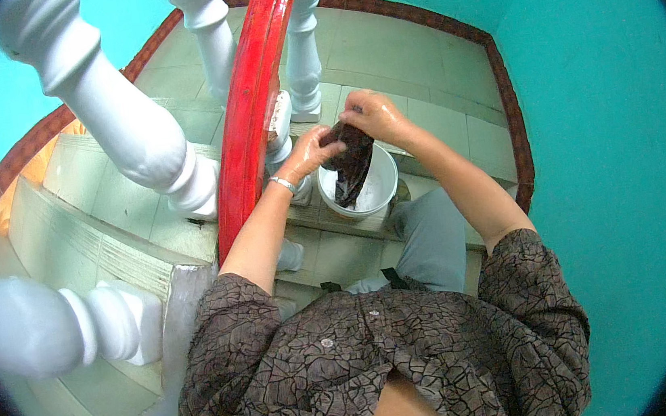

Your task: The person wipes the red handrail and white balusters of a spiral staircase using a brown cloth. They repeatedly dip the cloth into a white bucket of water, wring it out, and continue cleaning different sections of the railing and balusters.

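A dark wet cloth (353, 156) hangs from my two hands over a white plastic bucket (392, 184), its lower end dipping inside the rim. My right hand (376, 113) pinches the cloth's top. Lower and to the left, my left hand (310, 151) grips its side between thumb and fingers. Both hands look wet. Whitish water or suds seem to lie in the bucket, though the cloth covers part of it. The bucket stands on a tiled stair step (344, 252), near my bent knee.
A red handrail (244, 114) on white balusters (136, 131) runs close along my left. More tiled steps (107, 201) descend beyond it. A turquoise wall (604, 179) with a brown skirting border (522, 151) rises to the right. Ahead lies a tiled landing (407, 48).
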Demonstrator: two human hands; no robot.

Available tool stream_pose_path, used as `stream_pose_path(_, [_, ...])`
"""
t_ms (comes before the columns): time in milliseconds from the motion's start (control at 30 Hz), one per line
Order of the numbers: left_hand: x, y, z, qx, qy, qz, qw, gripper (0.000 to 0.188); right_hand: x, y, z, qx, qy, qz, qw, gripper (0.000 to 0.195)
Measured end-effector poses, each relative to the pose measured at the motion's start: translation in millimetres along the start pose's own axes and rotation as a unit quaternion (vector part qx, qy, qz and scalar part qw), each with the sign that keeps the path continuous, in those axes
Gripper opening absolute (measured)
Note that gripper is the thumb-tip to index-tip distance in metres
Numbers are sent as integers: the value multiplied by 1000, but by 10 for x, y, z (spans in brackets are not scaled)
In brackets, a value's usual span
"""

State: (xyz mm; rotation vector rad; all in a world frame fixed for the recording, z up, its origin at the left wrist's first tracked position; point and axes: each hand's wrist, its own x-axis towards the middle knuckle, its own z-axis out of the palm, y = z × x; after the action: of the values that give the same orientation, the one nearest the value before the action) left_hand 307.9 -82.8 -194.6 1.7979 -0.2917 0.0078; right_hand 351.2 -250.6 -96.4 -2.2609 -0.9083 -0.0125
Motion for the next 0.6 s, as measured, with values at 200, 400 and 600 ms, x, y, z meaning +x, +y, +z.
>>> stream_pose_path(200, [-250,-530,190,1,-11,-45,999,31,14,-27,-223,-27,75,-51,996,21])
stream_pose_path(400, [-389,-1066,180,46,-51,-101,993,23,32,-23,-550,-44,102,-23,994,25])
stream_pose_path(600, [-515,-664,64,-49,56,-167,983,24,48,146,-857,-37,145,26,988,26])
